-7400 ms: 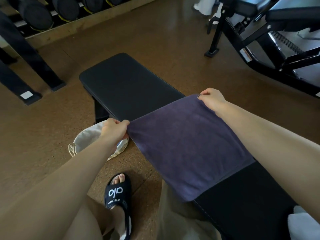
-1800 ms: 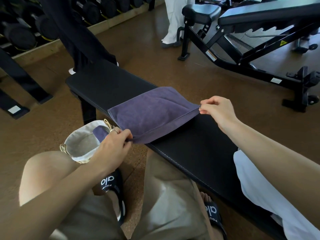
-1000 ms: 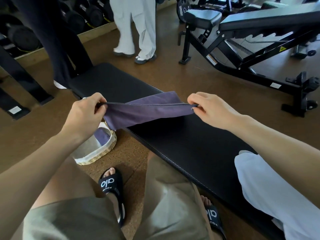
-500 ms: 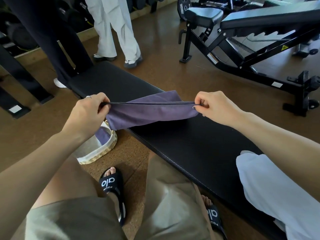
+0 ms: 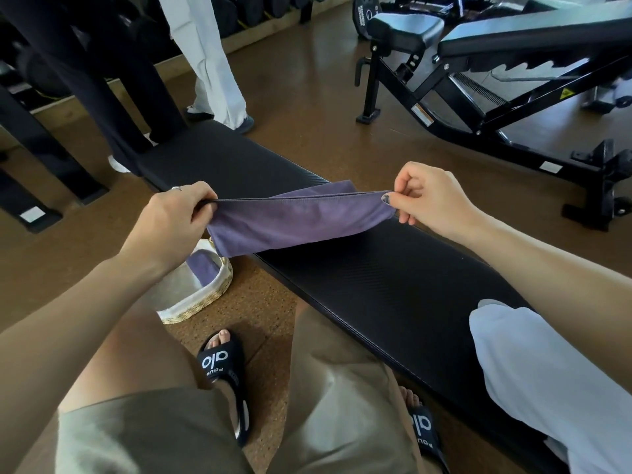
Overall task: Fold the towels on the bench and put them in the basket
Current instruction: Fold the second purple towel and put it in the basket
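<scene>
You pinched the purple towel (image 5: 294, 220) taut between your left hand (image 5: 174, 217) and right hand (image 5: 431, 200), above the bench (image 5: 393, 285), likely to align its edges for another fold before the basket (image 5: 205, 299) beside it.

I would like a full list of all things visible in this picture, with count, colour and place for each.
purple towel: one, held folded above the bench
bench: one, black, centre
basket: one, straw with white liner, on floor left of bench
towel in basket: one, purple
white towel: one, on bench at right
adjustable bench: one, black, upper right
dumbbells: several, black, rack at top
bystanders' legs: two pairs, white and dark trousers
slides: two, black
shorts: olive
left hand: grips towel's left end
right hand: pinches right end
</scene>
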